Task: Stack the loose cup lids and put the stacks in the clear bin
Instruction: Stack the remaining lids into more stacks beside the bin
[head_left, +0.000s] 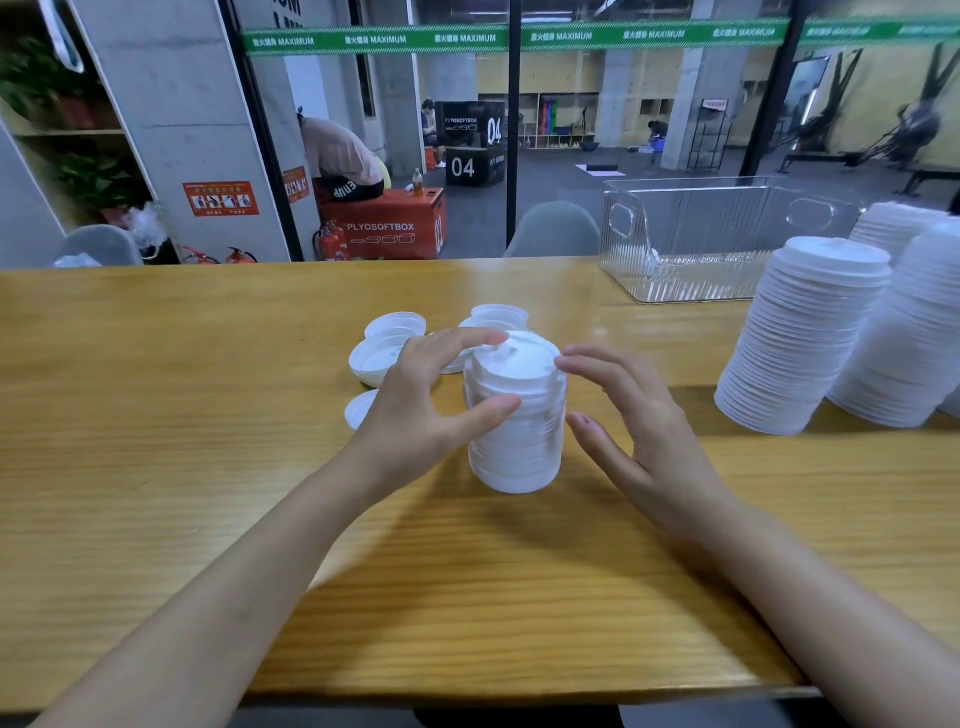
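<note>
So here's the setup: a short stack of lids (517, 441) stands upright around the middle of the desk (208, 415), white plastic, a bit blurry. The left hand (415, 395) holds it, thumb pressed on the near side and the other fingers curved over the top rim on the far side, so it's wrapped round the upper part of the stack. The right hand (639, 415) is spread wide with fairly straight fingers and isn't gripping anything. Its fingertips sit right at the stack's upper right edge, but honestly I can't tell if they're touching or just beside it. The thumb is close to the side, with a small gap.

Behind the left hand there's a handful of loose lids (379, 356) lying flat on the desk, some overlapping each other. One more pokes out from under the left wrist.

The clear bin (691, 239) is at the far right edge of the desk, well apart from the short stack. There's something white low in its left corner, too hazy to say what it is.

Right of that, nearer to me, are the tall stacks (800, 338), leaning a little and standing side by side, touching or nearly so.
</note>
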